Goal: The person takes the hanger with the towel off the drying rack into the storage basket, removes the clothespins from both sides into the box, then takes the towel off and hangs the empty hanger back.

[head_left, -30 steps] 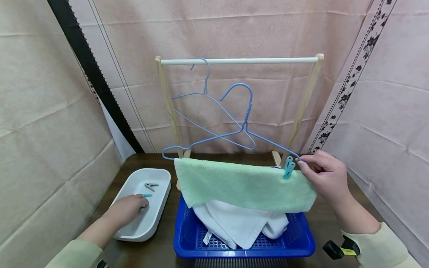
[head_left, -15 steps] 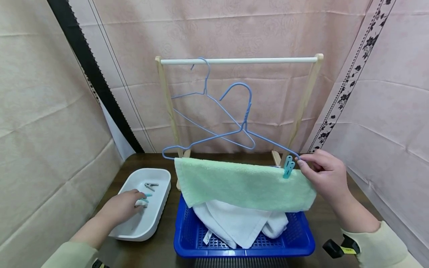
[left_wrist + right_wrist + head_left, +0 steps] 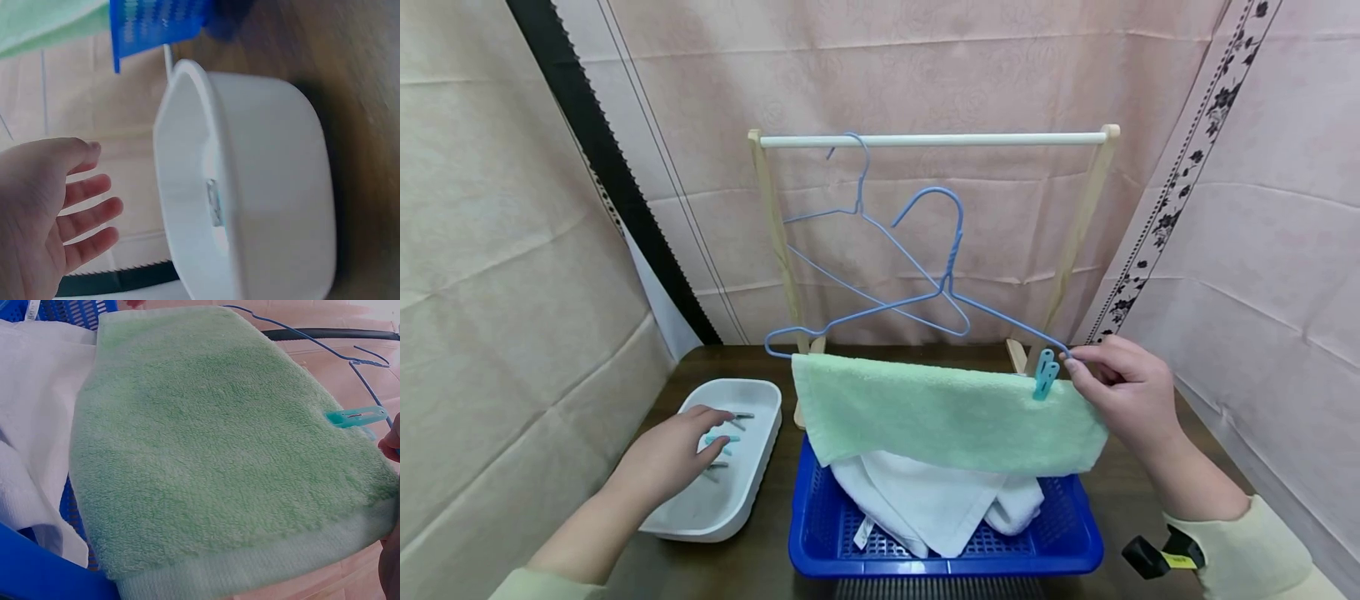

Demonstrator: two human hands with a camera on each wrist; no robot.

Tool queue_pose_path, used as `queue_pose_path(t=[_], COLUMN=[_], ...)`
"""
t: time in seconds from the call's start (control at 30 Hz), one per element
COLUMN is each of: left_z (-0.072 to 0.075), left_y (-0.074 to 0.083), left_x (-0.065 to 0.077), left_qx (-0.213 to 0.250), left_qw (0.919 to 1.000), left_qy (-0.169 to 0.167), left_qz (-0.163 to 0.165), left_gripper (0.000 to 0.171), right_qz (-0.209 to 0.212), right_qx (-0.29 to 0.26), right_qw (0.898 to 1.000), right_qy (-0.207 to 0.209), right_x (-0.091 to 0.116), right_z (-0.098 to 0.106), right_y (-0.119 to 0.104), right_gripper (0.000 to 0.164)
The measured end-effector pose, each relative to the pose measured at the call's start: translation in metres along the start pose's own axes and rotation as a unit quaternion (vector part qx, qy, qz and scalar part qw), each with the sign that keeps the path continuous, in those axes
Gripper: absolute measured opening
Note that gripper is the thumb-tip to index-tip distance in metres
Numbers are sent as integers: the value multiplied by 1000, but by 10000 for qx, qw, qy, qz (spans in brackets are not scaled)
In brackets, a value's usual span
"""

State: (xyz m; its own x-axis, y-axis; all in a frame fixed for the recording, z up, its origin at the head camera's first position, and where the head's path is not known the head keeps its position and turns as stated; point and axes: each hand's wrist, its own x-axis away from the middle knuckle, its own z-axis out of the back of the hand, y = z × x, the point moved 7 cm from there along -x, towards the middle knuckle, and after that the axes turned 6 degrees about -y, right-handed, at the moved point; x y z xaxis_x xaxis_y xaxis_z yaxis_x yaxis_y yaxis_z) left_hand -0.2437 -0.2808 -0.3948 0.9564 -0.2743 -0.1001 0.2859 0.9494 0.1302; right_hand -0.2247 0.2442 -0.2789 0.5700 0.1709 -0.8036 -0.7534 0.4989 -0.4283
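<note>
My right hand (image 3: 1127, 392) pinches the right end of a blue wire hanger (image 3: 955, 250). Over the hanger's lower bar drapes a light green towel (image 3: 940, 412). A teal clothespin (image 3: 1046, 375) clips the towel near its right end; the right wrist view shows the same teal clothespin (image 3: 356, 416) up close. Above a white tray (image 3: 696, 512), my left hand (image 3: 662, 458) hovers with fingers loosely spread, holding nothing; its bare palm side (image 3: 28, 200) shows in the left wrist view. Inside the tray lie a teal clothespin (image 3: 724, 439) and greyish clips, partly hidden by the hand.
Below the towel stands a blue basket (image 3: 947, 568) holding white cloth (image 3: 925, 500). Behind is a wooden rack with a white bar (image 3: 985, 140), from which a second blue hanger (image 3: 866, 158) hangs on the left. Patterned cloth walls (image 3: 1000, 75) enclose the table.
My left hand has risen from among the clothespins and its fingers have spread, uncovering more of the tray's contents. The right hand, hanger and towel have stayed nearly still.
</note>
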Motion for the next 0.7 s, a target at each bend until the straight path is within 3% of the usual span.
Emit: queue_pose_path(t=[0.4, 0.7], left_z=[35, 45], left_y=[42, 57], left_x=[8, 12], left_qx=[-23, -165], left_qw=[9976, 9946], left_qy=[631, 881], left_qz=[-285, -521], left_gripper=[36, 35], right_qz=[-69, -91], right_qx=[73, 154], right_qw=[9999, 9998], right_qy=[54, 48], right_x=[1, 0], right_z=[1, 3], right_y=[0, -2], right_gripper=[26, 27])
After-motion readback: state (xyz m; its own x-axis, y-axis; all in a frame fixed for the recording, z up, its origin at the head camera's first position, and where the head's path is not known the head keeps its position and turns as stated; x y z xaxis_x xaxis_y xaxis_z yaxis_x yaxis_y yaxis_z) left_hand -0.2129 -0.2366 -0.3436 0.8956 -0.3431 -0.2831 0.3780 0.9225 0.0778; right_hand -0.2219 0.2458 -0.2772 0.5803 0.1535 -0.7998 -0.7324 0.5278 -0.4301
